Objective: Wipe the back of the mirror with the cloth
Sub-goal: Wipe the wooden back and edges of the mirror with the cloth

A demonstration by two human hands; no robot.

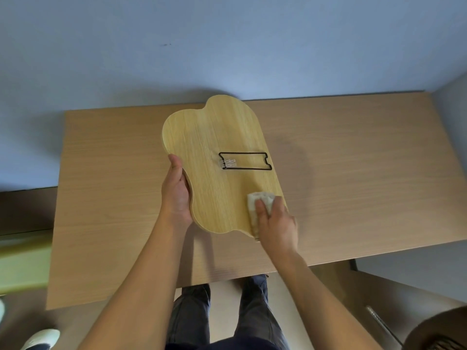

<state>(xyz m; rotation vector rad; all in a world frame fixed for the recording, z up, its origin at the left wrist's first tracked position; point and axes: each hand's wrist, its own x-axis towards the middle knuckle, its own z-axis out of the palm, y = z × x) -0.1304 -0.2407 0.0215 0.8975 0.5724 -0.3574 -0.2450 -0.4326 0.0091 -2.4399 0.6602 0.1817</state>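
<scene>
With left hand [177, 195] gripping the mirror [219, 157] edge and right hand [274, 221] clutching the cloth [260, 200], pressing near the corner could tip it or snag the stand [245, 161]

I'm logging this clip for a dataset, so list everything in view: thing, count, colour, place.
mirror: 1, light wood back facing up, wavy outline, over the table's middle
wire stand: 1, black, flat on the mirror's back
clear clip: 1, transparent, at the stand's left end
cloth: 1, white, on the mirror's near right corner
table: 1, tan wood, against a blue wall
left hand: 1, gripping the mirror's left edge
right hand: 1, pressing the cloth
legs: 2, dark trousers, below the table edge
</scene>
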